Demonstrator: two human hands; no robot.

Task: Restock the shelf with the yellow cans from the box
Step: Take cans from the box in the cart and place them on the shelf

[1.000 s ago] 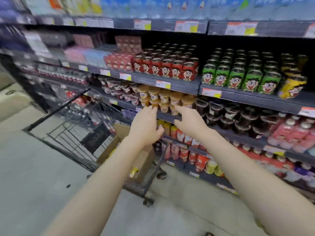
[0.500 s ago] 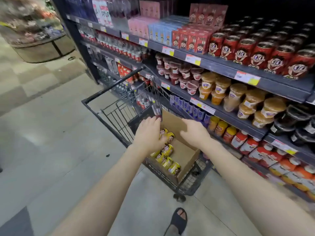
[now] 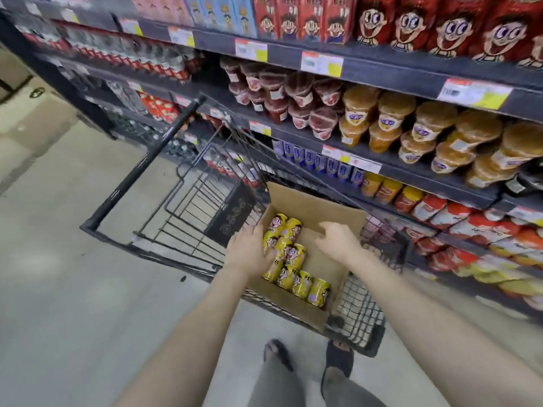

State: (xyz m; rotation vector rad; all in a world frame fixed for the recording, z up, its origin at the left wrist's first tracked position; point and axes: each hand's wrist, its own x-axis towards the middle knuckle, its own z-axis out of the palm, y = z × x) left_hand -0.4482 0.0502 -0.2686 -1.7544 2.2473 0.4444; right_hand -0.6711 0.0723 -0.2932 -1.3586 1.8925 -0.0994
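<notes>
You are at the picking step: both hands are down in the box [image 3: 318,208], and no can is on its way to the shelf [image 3: 382,70] yet. The box sits in the cart [image 3: 138,179], which stands just beside the shelf. The yellow cans [image 3: 291,255] lie on their sides in a row along the left wall of the box; the right part of its floor is bare.

Your left hand [image 3: 249,252] rests on the cans at the left end of the row. The picture is blurred there, so I cannot tell if its fingers already close around one can or only touch it. Your right hand [image 3: 338,239] hangs above the bare cardboard with fingers loosely bent, and it holds nothing.

For the next move, I think the left hand must close well around one can, and the right hand must go left to reach the row. Then lift clear over the box wall. The place for yellow cans does not show here.
</notes>
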